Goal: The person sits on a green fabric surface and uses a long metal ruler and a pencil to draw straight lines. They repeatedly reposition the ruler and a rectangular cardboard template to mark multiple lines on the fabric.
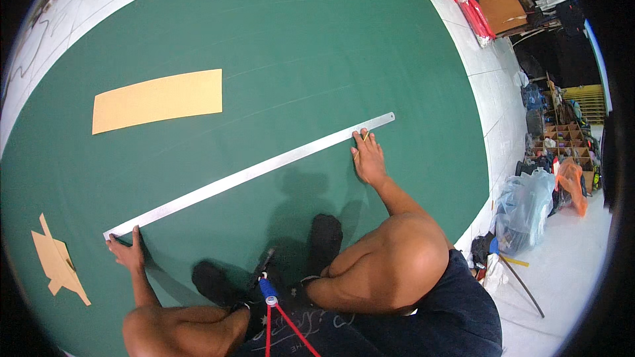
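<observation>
Crouched over a green mat, you touch a metal ruler slanting from lower left to right of centre in the frame. Your left hand, thumb and fingers spread and grasping nothing, meets its lower-left end. Your right arm angles up from the lower right, the hand's fingertips near the ruler's upper end, a yellow pencil tucked between the fingers.

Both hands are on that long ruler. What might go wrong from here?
The long ruler might swivel if the left hand or right hand eases off, as each touches it near an end. The thin yellow stick between the right hand's fingers could slip. The dark-covered feet might scuff the green surface they rest on.
</observation>
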Action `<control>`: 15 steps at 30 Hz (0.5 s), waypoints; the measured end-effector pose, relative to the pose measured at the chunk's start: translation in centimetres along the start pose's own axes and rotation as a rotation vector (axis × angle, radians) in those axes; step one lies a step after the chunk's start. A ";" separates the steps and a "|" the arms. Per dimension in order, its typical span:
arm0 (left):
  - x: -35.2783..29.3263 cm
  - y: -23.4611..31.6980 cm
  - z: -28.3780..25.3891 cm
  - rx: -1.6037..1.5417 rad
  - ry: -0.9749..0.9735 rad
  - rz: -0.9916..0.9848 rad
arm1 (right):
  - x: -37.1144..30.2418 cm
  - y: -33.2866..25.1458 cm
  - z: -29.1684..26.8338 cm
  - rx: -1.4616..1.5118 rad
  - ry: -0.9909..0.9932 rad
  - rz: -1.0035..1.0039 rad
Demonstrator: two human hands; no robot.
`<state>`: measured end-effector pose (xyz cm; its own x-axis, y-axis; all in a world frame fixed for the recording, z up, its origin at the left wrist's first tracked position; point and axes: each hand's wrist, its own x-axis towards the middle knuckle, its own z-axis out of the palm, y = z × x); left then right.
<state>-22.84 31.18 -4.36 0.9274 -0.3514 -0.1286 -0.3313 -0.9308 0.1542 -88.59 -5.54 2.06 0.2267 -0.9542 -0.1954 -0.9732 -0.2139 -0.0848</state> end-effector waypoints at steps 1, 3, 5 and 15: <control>-0.1 0.0 -0.1 0.002 -0.003 0.000 | 0.1 0.1 0.0 0.006 -0.006 -0.002; -0.1 0.2 0.0 -0.006 -0.011 -0.003 | 0.0 0.4 -0.1 0.012 -0.012 -0.010; -0.1 0.4 -0.3 -0.022 -0.017 -0.013 | 0.2 0.4 0.0 0.018 -0.020 -0.014; -0.7 1.6 -0.8 0.043 -0.078 -0.028 | 0.4 1.6 0.2 -0.012 -0.018 -0.012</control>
<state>-23.92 30.01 -3.27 0.9205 -0.3304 -0.2088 -0.3143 -0.9433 0.1072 -90.06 -6.26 1.65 0.2385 -0.9478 -0.2117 -0.9709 -0.2276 -0.0750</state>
